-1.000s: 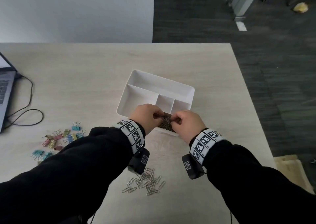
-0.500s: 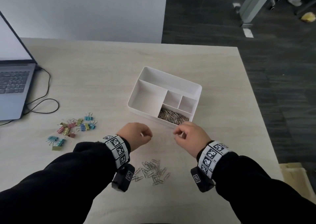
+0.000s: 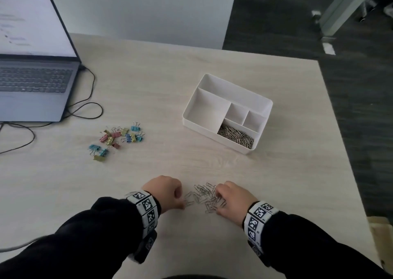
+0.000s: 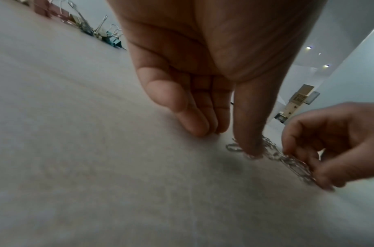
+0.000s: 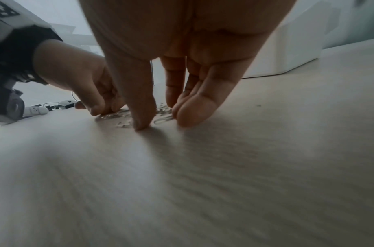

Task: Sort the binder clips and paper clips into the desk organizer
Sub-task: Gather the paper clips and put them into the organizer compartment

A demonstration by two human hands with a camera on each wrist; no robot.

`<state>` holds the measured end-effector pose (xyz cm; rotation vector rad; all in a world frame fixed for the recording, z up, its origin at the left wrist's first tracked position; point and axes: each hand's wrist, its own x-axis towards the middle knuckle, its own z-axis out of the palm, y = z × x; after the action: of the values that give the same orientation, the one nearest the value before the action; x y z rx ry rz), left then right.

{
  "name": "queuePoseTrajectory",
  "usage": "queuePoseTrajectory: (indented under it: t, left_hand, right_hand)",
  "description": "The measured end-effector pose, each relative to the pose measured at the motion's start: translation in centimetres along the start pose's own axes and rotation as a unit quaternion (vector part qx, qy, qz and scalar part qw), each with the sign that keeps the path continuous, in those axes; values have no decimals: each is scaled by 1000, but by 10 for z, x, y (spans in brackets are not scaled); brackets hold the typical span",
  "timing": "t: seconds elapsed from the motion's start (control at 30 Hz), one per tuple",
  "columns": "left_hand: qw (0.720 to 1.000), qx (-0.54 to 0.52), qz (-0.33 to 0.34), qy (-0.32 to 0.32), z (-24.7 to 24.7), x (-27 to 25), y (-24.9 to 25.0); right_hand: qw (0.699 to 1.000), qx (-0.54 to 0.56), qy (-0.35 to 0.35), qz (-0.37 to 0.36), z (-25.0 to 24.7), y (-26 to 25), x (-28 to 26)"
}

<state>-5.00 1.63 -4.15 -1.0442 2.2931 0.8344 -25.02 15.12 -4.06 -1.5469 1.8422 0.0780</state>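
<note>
A loose pile of silver paper clips [image 3: 203, 195] lies near the table's front edge, between my hands. My left hand [image 3: 179, 200] is at its left side. In the left wrist view its fingers [image 4: 199, 123] point straight down onto the table and its thumb presses on a clip. My right hand [image 3: 217, 198] is at the pile's right side, thumb and fingers [image 5: 188, 115] on the table with clips [image 5: 162, 119] lying between them. The white desk organizer [image 3: 214, 81] sits farther back, with paper clips [image 3: 236, 136] in its front right compartment. Coloured binder clips [image 3: 119, 138] lie to the left.
An open laptop [image 3: 32, 83] stands at the back left, and its black cable [image 3: 85, 108] loops across the table toward the binder clips. The table's right edge [image 3: 340, 129] drops to dark floor. The organizer's other compartments hold nothing.
Both hands have drawn back from over the organizer's front right compartment, where they held clips a second ago, to the loose pile near the front edge. The head view has shifted.
</note>
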Motion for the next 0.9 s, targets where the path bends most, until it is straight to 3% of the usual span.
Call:
queuePoseTrajectory:
  t: [0.23,0.33,0.43,0.67,0.9]
  left_hand:
    - [999,0,42,34,10,-1,19]
    - [993,-33,81,74,11,0,22]
    - [986,-77,75,126,11,-4,19]
    - [995,-10,43,86,21,-1,16]
    - [993,1,80,87,16,13,37]
  right_hand:
    - [997,55,63,-1,5,-18,10]
    - [988,107,111,-15,5,-16,14]
    - [977,144,156,-4,7,-5,10]
    - [996,37,62,49,10,-1,1]
    - [995,32,92,-9,14,-17,15]
